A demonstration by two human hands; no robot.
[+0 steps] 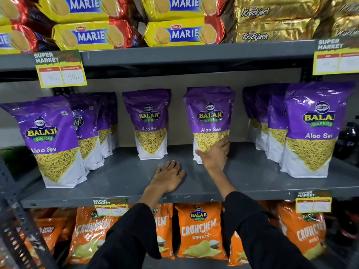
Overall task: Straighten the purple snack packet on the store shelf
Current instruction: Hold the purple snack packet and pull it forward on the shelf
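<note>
The right hand [214, 155] covers the lower front of the purple packet [210, 117], so the packet's bottom right corner and part of its yellow window are hidden. The thumb reaches left across the white base and the fingers [225, 142] wrap round the right edge, gripping the packet; the fingertips themselves go out of sight behind it. The packet stands upright, about midway between the shelf's [120, 177] front and back edges, right of centre, well apart from its neighbour [148, 123] to the left. The left hand [168, 176] lies flat, palm down, fingers spread and holding nothing, near the shelf's front edge, apart from both packets. Black sleeves [258, 232] hide some of the orange bags [198, 230] on the shelf below. The packet row [314, 131] at the right edge is cut off by the frame, and the writing on the price tag [335, 64] above it is too faint to read.
</note>
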